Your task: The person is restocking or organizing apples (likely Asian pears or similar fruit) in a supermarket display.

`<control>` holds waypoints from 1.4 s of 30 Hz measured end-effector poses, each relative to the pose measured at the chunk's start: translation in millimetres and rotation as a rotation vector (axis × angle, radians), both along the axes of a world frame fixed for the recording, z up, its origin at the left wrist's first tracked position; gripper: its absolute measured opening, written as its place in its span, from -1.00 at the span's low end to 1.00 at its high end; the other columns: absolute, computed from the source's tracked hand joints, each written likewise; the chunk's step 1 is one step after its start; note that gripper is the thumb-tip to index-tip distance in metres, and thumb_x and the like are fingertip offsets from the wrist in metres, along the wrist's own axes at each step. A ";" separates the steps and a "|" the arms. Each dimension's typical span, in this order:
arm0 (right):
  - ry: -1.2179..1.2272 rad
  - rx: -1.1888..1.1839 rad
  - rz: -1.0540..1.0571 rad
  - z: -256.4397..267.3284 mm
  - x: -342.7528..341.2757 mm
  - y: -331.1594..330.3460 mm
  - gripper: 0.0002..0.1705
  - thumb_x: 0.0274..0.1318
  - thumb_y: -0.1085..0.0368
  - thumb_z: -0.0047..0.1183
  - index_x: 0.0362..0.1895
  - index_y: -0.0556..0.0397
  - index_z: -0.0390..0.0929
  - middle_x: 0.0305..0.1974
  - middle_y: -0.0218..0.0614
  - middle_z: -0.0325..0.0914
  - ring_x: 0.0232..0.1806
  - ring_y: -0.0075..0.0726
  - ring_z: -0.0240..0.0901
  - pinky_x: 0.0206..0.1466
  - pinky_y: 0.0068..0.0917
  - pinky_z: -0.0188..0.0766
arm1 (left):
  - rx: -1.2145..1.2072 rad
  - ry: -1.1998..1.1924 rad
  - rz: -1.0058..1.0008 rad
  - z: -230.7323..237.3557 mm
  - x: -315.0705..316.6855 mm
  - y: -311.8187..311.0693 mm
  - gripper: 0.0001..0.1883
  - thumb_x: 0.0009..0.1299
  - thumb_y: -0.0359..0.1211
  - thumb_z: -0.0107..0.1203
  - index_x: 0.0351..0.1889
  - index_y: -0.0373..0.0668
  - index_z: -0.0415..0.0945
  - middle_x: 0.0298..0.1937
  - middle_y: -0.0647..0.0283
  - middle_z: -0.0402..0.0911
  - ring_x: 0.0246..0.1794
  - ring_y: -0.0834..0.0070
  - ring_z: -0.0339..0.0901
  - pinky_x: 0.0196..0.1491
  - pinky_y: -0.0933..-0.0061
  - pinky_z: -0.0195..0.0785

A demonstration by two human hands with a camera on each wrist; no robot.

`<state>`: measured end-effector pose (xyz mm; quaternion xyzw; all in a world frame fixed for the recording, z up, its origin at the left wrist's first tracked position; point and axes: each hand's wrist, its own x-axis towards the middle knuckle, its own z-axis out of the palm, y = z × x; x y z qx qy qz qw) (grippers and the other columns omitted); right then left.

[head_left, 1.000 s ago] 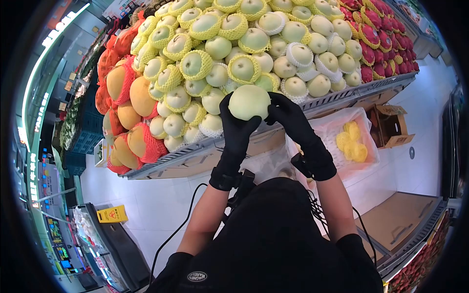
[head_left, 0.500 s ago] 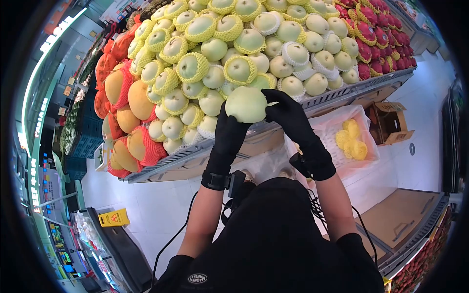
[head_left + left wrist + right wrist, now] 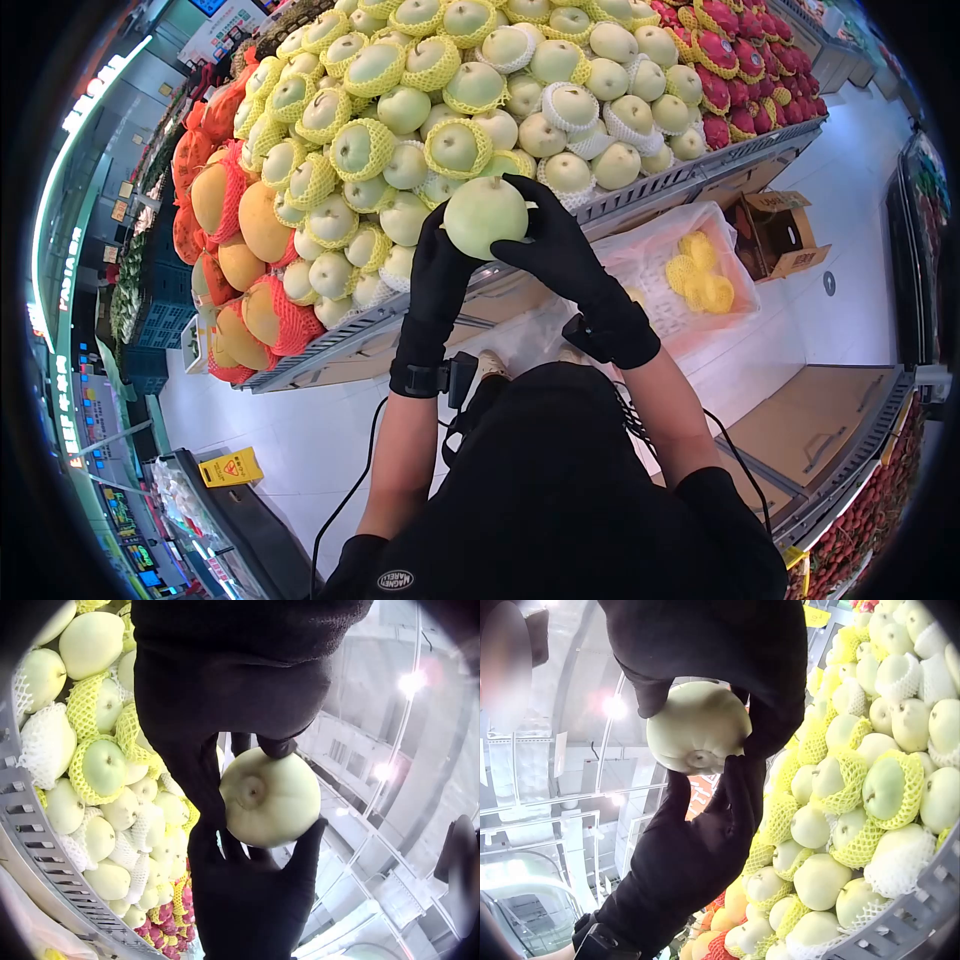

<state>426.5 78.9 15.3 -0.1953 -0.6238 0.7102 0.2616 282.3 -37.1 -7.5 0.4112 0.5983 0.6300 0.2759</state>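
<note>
Between two black-gloved hands is a round pale green fruit (image 3: 486, 217), held up in front of the heaped fruit. The left hand (image 3: 437, 270) grips its left side, and the right hand (image 3: 552, 243) curls round its right side with the thumb across the lower part. In the left wrist view the fruit (image 3: 271, 796) shows a dimpled end, with fingers of both hands round it. The right wrist view shows the fruit (image 3: 697, 727) bare of any net, pinched between the gloves.
Pale green fruits in yellow and white foam nets (image 3: 362, 149) fill the slatted stand, orange fruits (image 3: 265, 222) at its left, red fruits (image 3: 716, 52) at its right. Below stand a lined crate (image 3: 745, 285) with yellow nets and a cardboard box (image 3: 797, 250). A yellow sign (image 3: 231, 467) is lower left.
The hands and the fruit have shifted slightly left in the head view. The fruit has been turned, and the right thumb now lies across its lower front. The stand also appears further left.
</note>
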 end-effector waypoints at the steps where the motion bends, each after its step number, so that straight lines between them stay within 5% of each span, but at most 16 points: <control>1: 0.016 0.088 -0.055 -5.0 -2.2 -0.5 -0.06 -0.13 0.28 0.41 0.35 0.12 0.20 0.20 -0.13 0.36 0.20 -0.22 0.37 0.24 -0.28 0.36 | 0.047 0.004 -0.023 0.9 4.1 1.2 -0.46 0.41 -0.40 0.13 0.33 -0.24 0.23 0.21 0.08 0.46 0.15 0.29 0.50 0.16 0.30 0.42; 5: 0.031 0.431 -0.183 -19.6 -9.4 -2.9 0.00 -0.20 0.18 0.48 0.34 0.09 0.21 0.20 -0.09 0.29 0.17 -0.13 0.35 0.19 -0.23 0.38 | -0.154 0.573 -0.020 -1.0 -3.7 3.2 -0.38 0.41 -0.34 0.10 0.41 -0.22 0.15 0.29 0.09 0.37 0.27 0.26 0.40 0.22 0.26 0.39; 6: 0.022 0.515 -0.191 -19.1 -8.9 -2.9 0.01 -0.20 0.17 0.48 0.34 0.08 0.21 0.20 -0.09 0.28 0.18 -0.12 0.34 0.19 -0.22 0.38 | 0.051 -0.334 -0.105 -10.8 -2.3 1.9 -0.25 0.28 -0.40 0.22 0.42 -0.23 0.14 0.31 0.08 0.35 0.30 0.27 0.37 0.26 0.25 0.36; 16: 0.083 0.472 -0.026 -18.7 -3.4 2.0 0.12 -0.19 0.20 0.50 0.44 0.03 0.10 0.33 -0.10 0.25 0.38 -0.14 0.22 0.37 -0.21 0.24 | 0.102 -0.234 -0.099 5.4 5.1 0.4 0.02 -0.01 -0.59 0.38 0.46 -0.13 0.06 0.34 0.08 0.33 0.31 0.25 0.37 0.24 0.19 0.42; 24: 0.088 0.396 -0.014 -13.7 -6.5 0.4 0.12 -0.29 0.14 0.54 0.37 0.12 0.16 0.27 -0.03 0.31 0.31 -0.08 0.31 0.32 -0.18 0.31 | 0.122 -0.297 -0.144 -3.1 3.8 1.1 -0.08 0.09 -0.53 0.33 0.43 -0.16 0.07 0.32 0.10 0.34 0.32 0.28 0.34 0.28 0.21 0.35; 28: -0.008 0.609 -0.153 -15.7 -6.0 2.8 0.08 -0.38 0.13 0.54 0.29 0.14 0.22 0.15 0.00 0.36 0.19 0.04 0.38 0.23 -0.16 0.38 | 0.028 -0.420 -0.153 3.1 8.2 2.8 -0.17 0.18 -0.48 0.27 0.42 -0.19 0.09 0.30 0.13 0.33 0.34 0.31 0.29 0.32 0.23 0.28; 31: -0.036 0.662 -0.195 -13.0 -3.6 6.4 0.07 -0.42 0.16 0.52 0.27 0.12 0.25 0.10 0.01 0.37 0.14 0.11 0.39 0.19 -0.14 0.39 | 0.036 -0.323 -0.191 5.5 6.7 8.1 -0.13 0.15 -0.44 0.35 0.42 -0.18 0.09 0.30 0.12 0.34 0.34 0.33 0.29 0.33 0.23 0.27; 36: 0.025 0.808 -0.183 -13.8 -1.7 9.0 0.00 -0.33 0.22 0.47 0.29 0.07 0.26 0.14 0.00 0.36 0.20 0.15 0.34 0.25 -0.13 0.35 | 0.010 0.191 -0.018 14.4 17.1 16.3 -0.05 0.02 -0.32 0.51 0.36 -0.22 0.17 0.25 0.10 0.39 0.28 0.32 0.37 0.26 0.24 0.35; 42: 0.135 0.719 -0.186 -21.2 -2.7 7.9 0.01 -0.23 0.26 0.45 0.36 0.05 0.20 0.30 -0.01 0.27 0.35 0.09 0.23 0.37 -0.15 0.24 | 0.017 0.458 0.151 28.6 27.2 18.3 -0.04 -0.09 -0.26 0.59 0.27 -0.24 0.26 0.20 0.07 0.45 0.18 0.31 0.46 0.19 0.27 0.42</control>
